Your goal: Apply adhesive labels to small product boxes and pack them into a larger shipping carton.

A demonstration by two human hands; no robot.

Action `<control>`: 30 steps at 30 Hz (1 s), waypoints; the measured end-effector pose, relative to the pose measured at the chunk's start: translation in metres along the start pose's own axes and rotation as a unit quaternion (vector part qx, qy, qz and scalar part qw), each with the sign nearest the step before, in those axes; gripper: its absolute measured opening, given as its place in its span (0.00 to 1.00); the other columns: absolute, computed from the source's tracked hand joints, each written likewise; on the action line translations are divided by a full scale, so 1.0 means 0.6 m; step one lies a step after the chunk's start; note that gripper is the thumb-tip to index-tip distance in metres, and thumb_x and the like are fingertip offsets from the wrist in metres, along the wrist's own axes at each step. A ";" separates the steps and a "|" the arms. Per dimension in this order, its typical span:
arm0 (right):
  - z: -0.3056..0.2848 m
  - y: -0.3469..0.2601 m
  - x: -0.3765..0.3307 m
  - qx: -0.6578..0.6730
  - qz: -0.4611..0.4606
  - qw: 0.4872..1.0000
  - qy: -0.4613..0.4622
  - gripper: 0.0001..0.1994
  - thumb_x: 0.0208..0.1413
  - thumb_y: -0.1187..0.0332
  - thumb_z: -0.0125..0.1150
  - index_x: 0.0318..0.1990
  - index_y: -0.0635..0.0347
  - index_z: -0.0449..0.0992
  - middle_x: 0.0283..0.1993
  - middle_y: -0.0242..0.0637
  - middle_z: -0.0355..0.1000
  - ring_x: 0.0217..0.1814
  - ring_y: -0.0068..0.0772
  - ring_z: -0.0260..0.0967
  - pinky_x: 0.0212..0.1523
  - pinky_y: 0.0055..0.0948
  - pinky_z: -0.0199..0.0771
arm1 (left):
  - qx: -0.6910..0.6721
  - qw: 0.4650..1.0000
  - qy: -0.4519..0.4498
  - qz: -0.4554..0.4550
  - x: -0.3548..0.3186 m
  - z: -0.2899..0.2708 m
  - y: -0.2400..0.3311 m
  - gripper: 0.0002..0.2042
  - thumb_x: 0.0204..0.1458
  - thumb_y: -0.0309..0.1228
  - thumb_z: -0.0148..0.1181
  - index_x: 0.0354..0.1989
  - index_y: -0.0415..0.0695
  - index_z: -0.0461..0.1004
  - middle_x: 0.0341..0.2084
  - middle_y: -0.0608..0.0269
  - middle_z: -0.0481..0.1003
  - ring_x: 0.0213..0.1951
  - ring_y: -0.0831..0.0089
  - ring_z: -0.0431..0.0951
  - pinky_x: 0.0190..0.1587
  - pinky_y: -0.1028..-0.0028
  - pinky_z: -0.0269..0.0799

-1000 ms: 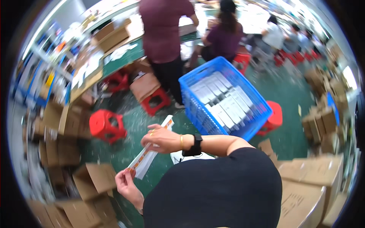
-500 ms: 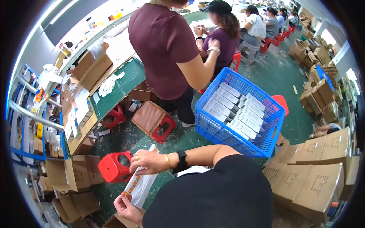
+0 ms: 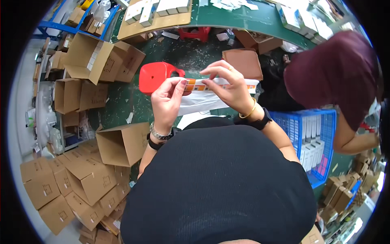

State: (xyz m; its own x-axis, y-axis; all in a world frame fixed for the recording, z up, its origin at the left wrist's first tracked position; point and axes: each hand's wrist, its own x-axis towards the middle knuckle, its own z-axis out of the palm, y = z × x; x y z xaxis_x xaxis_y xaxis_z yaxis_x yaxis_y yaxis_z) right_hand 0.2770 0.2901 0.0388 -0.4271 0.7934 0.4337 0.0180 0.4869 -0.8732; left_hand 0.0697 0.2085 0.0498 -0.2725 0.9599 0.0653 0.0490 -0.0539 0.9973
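A long strip of orange-and-white labels [image 3: 199, 87] on white backing stretches between my hands, its white paper [image 3: 203, 101] hanging toward me. My left hand [image 3: 167, 101] pinches the strip's left end between thumb and fingers. My right hand [image 3: 231, 90] is at the strip's middle, thumb on the labels and fingers bent above; its fingertips close around the strip there. The strip's right end sticks out past the right hand. Beyond the left hand stands a red plastic stool [image 3: 153, 77].
A blue crate [image 3: 286, 122] with white boxes is at my right, near a person in a maroon shirt [image 3: 325, 77]. Cardboard cartons [image 3: 87, 179] crowd the left. A green worktable [image 3: 227, 18] with small boxes runs along the back. A brown-topped stool [image 3: 243, 64] stands before it.
My view has swung left and down, so the crate and the maroon-shirted person now sit farther right. The label strip has turned from slanting to nearly level, held closer before me.
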 end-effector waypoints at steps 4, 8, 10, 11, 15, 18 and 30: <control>0.073 0.032 0.110 -0.027 0.021 0.999 -0.012 0.13 0.57 0.77 0.77 0.49 0.60 0.86 0.47 0.39 0.80 0.46 0.35 0.78 0.48 0.32 0.80 | 0.012 0.999 -0.037 -0.001 0.109 -0.083 -0.016 0.08 0.72 0.26 0.63 0.48 0.31 0.82 0.41 0.57 0.86 0.41 0.74 0.88 0.48 0.71 0.88; 0.115 0.066 0.204 -0.095 -0.012 0.994 -0.044 0.12 0.56 0.78 0.77 0.47 0.59 0.86 0.47 0.39 0.81 0.46 0.35 0.78 0.50 0.33 0.78 | 0.012 0.999 -0.044 -0.014 0.192 -0.138 -0.032 0.07 0.71 0.26 0.64 0.47 0.33 0.83 0.38 0.59 0.86 0.39 0.76 0.87 0.45 0.73 0.86; 0.126 0.085 0.252 -0.120 -0.031 0.990 -0.061 0.11 0.56 0.78 0.77 0.46 0.59 0.86 0.47 0.38 0.81 0.46 0.35 0.77 0.50 0.34 0.78 | -0.024 0.998 -0.042 -0.028 0.233 -0.150 -0.049 0.07 0.70 0.27 0.65 0.44 0.35 0.84 0.33 0.63 0.86 0.37 0.79 0.86 0.41 0.77 0.83; 0.131 0.095 0.277 -0.122 -0.029 0.990 -0.068 0.11 0.56 0.78 0.77 0.45 0.60 0.86 0.46 0.38 0.81 0.47 0.36 0.78 0.50 0.34 0.78 | -0.026 0.999 -0.032 -0.029 0.258 -0.158 -0.056 0.07 0.70 0.27 0.65 0.44 0.35 0.84 0.33 0.63 0.86 0.37 0.79 0.86 0.41 0.77 0.83; 0.141 0.144 0.362 -0.119 -0.024 0.987 -0.108 0.08 0.57 0.77 0.77 0.43 0.60 0.85 0.47 0.39 0.81 0.49 0.37 0.78 0.51 0.34 0.77 | 0.008 0.999 -0.026 -0.025 0.343 -0.182 -0.092 0.08 0.71 0.28 0.65 0.43 0.35 0.84 0.33 0.62 0.86 0.36 0.78 0.86 0.40 0.77 0.82; 0.144 0.194 0.437 -0.116 -0.041 0.981 -0.148 0.07 0.58 0.77 0.75 0.42 0.62 0.83 0.48 0.40 0.80 0.50 0.38 0.78 0.50 0.34 0.77 | -0.016 0.998 -0.018 -0.064 0.415 -0.191 -0.119 0.08 0.71 0.28 0.64 0.45 0.35 0.84 0.31 0.62 0.86 0.35 0.79 0.86 0.39 0.76 0.82; 0.186 0.348 0.720 -0.078 -0.112 0.958 -0.250 0.10 0.62 0.80 0.68 0.49 0.62 0.77 0.56 0.47 0.75 0.52 0.50 0.77 0.53 0.40 0.80 | -0.132 0.982 -0.038 -0.126 0.646 -0.267 -0.111 0.12 0.73 0.23 0.57 0.60 0.29 0.78 0.48 0.54 0.84 0.52 0.70 0.86 0.58 0.68 0.87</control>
State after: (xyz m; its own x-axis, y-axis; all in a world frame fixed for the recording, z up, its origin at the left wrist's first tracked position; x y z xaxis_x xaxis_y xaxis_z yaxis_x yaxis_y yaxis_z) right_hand -0.0051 0.6939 0.0190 -0.8156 0.4063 0.4120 -0.0078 0.7042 -0.7099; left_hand -0.1931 0.5403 0.0139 -0.1705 0.9693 -0.1771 -0.2652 0.1279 0.9557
